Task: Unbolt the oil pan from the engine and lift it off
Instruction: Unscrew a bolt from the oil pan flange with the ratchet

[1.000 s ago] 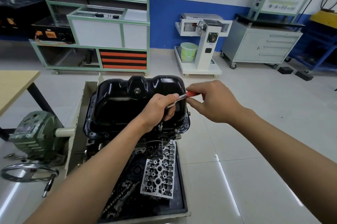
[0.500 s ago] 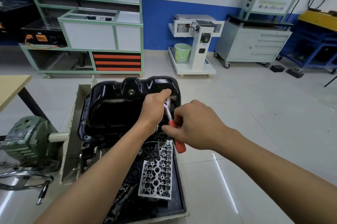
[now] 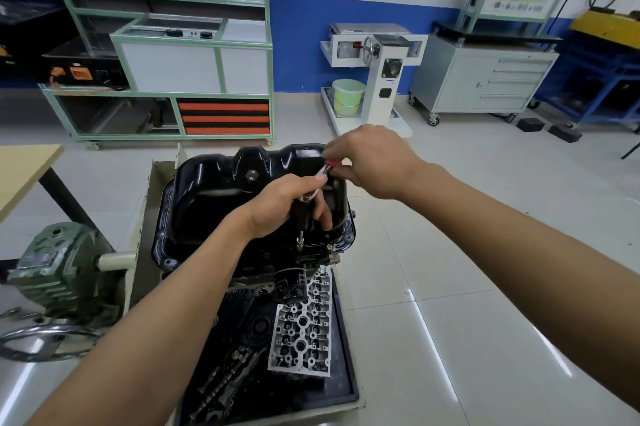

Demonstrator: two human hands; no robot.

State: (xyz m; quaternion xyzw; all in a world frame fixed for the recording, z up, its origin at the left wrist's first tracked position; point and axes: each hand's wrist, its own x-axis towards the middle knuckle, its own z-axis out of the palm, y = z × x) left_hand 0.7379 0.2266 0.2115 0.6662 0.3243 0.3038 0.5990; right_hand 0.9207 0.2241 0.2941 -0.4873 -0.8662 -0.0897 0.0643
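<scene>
While left hand (image 3: 294,205) and right hand (image 3: 375,162) grip the ratchet (image 3: 323,171), glossy black ribbed oil pan (image 3: 214,193)

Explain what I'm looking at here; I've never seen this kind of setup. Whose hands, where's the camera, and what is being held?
The view comes from a camera worn on a person's head, looking down at their bare hands. The black tub is the oil pan, sitting on top of an engine. The left hand grips the head of a ratchet whose socket stands on the pan's near rim; the right hand holds its red handle. Below, a tray holds loose engine parts.
</scene>
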